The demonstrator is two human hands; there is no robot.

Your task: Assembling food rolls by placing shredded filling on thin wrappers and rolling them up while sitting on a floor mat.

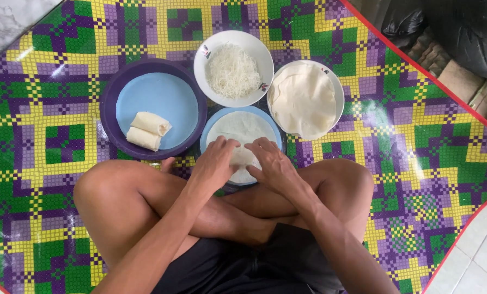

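A thin white wrapper sheet (242,126) lies on a light blue plate (277,132) just in front of my crossed legs. My left hand (215,163) and my right hand (271,163) both press their fingertips on the near part of this wrapper, folding or rolling its edge. Whatever filling lies under my fingers is hidden. Two finished white rolls (148,130) lie side by side on a purple plate (110,106) to the left.
A white bowl (201,54) of thin white noodles stands behind the blue plate. To its right a white plate (339,92) holds a stack of wrappers. All rest on a green, purple and yellow checked mat (418,141). A black tyre (472,32) lies at top right.
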